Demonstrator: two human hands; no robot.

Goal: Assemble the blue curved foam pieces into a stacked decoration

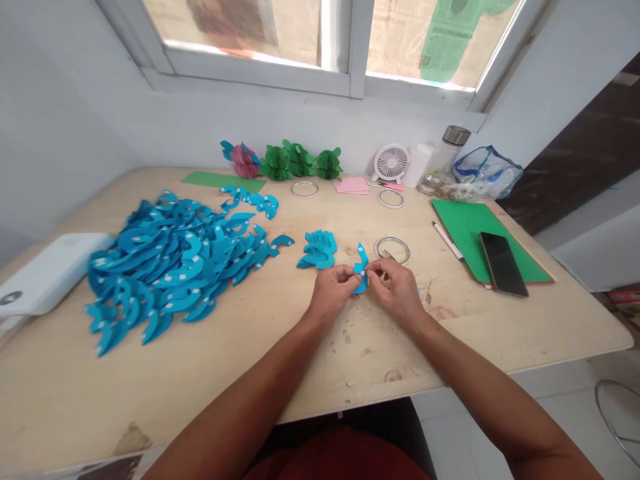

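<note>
Behind everything, a white wall (65, 87), with one two-paned window (357, 40) across the top of the frame. From mid-frame downward, one pale wooden table (225, 360). At left on it, one big heap of curved blue paper pieces (175, 260), dotted with white squares and too tangled to count. At the left edge, one white plastic device (55, 273); at right, a stack of green paper sheets (465, 233), one black smartphone (503, 265) partly on top.

Just below centre, two bare hands: left hand (330, 290) and right hand (397, 287), close together, each closed in a fingertip pinch. Upper right, one clear blue-trimmed plastic pouch (485, 177), one metal-capped bottle (445, 160) and one small white fan (391, 162). Along the wall, upper centre, three green paper ornaments (299, 160) and one pink-and-blue paper ornament (244, 160). Near centre, just beyond the left hand, one small bundle of pleated blue paper (319, 250). Three tape rolls (408, 252), one just beyond the right hand. Right of centre, one white marker (449, 241).

Smallest, one blue paper cut-out (359, 267), directly between the hands, gripped by fingertips of both.
</note>
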